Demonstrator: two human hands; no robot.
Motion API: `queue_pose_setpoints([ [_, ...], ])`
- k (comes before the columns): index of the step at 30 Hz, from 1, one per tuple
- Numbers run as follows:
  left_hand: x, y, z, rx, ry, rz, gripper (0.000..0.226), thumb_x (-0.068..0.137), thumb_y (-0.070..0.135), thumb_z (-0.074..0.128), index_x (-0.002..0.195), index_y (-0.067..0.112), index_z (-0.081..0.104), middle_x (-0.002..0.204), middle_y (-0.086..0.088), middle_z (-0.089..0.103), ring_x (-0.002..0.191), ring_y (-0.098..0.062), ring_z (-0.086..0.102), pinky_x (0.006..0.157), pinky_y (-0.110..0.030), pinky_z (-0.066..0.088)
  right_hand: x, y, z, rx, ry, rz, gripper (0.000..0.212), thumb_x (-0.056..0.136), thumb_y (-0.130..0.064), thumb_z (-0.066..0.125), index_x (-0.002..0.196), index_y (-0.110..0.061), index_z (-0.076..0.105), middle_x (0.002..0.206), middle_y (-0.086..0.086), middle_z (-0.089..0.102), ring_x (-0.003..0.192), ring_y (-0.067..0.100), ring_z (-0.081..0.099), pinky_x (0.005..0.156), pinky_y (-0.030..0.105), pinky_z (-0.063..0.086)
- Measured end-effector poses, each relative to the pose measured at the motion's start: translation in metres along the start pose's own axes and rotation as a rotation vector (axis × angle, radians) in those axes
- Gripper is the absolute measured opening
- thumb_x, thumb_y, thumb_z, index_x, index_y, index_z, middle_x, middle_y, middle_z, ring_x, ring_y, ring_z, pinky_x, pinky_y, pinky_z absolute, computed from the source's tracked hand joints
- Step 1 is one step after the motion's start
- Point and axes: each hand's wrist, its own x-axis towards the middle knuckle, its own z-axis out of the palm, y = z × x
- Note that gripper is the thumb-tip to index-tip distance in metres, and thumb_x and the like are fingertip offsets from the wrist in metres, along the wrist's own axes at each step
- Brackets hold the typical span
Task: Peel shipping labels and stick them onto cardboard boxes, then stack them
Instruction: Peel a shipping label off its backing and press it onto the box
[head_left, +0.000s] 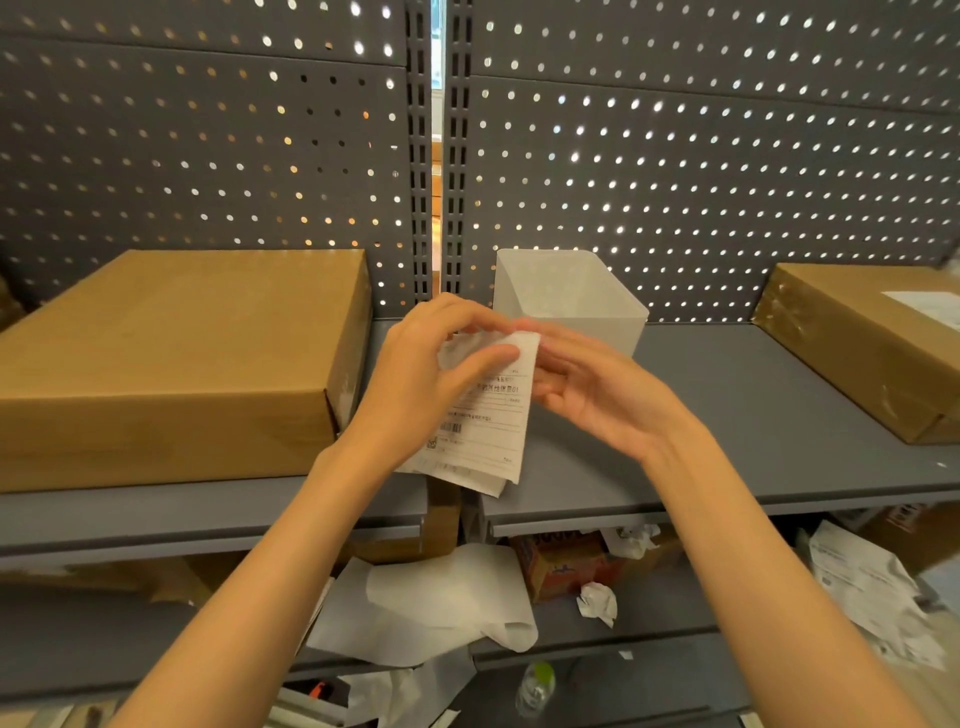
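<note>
A white shipping label (488, 415) with printed text and a barcode hangs upright in front of the shelf, still on its backing sheet. My left hand (421, 374) pinches its upper left part, thumb across the front. My right hand (587, 384) pinches the top right corner with its fingertips. A large plain cardboard box (171, 358) lies flat on the grey shelf (727, 415) to the left. A second cardboard box (857, 348), wrapped in clear tape and carrying a label on top, lies at the right end.
A frosted white plastic bin (571, 296) stands on the shelf just behind my hands. Grey pegboard (675, 156) backs the shelf. The lower shelf holds loose backing sheets (431, 603), crumpled paper, an orange carton (566, 566), a plastic bottle (535, 686) and printed sheets (862, 587).
</note>
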Motion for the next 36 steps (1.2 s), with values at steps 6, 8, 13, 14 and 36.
queue_pose_setpoints([
  [6,0.002,-0.005,0.002,0.009,0.005,-0.071,0.017,0.087,0.031,0.063,0.102,0.023,0.065,0.099,0.012,0.062,0.093,0.001,0.054,0.080,-0.008,0.038,0.002,-0.001,0.004,-0.252,0.057,-0.154,0.017,0.089,-0.010,0.056,0.098,-0.020,0.066,0.080,-0.004,0.068,0.071,0.008,0.061,0.073,0.023,0.047],
  [8,0.002,-0.005,0.003,0.021,0.008,-0.079,0.015,0.087,0.033,0.063,0.101,0.026,0.064,0.098,0.013,0.061,0.091,0.000,0.054,0.079,-0.009,0.038,0.004,0.000,0.004,-0.350,0.128,-0.194,0.016,0.089,-0.011,0.058,0.096,-0.022,0.069,0.086,-0.002,0.071,0.080,0.012,0.064,0.080,0.027,0.049],
  [13,0.002,-0.003,0.004,0.024,0.014,-0.082,0.016,0.087,0.034,0.063,0.100,0.026,0.065,0.094,0.012,0.060,0.084,-0.001,0.051,0.075,-0.007,0.036,0.003,-0.002,0.008,-0.582,0.256,-0.326,0.014,0.087,-0.013,0.064,0.098,-0.015,0.071,0.096,0.002,0.073,0.093,0.018,0.067,0.083,0.029,0.054],
  [14,0.002,-0.003,0.004,0.021,0.017,-0.080,0.016,0.087,0.033,0.063,0.100,0.025,0.065,0.094,0.011,0.060,0.084,-0.001,0.051,0.075,-0.007,0.036,0.003,-0.002,0.009,-0.600,0.268,-0.360,0.013,0.086,-0.012,0.064,0.096,-0.014,0.072,0.094,0.000,0.073,0.090,0.017,0.068,0.081,0.028,0.054],
  [36,0.008,0.000,0.003,-0.010,0.061,-0.102,0.010,0.084,0.026,0.067,0.095,0.025,0.068,0.085,0.021,0.065,0.085,0.002,0.061,0.077,-0.008,0.046,0.017,0.004,0.011,-0.724,0.238,-0.443,0.018,0.080,-0.009,0.071,0.093,-0.021,0.069,0.089,-0.007,0.069,0.082,0.005,0.067,0.073,0.018,0.052],
])
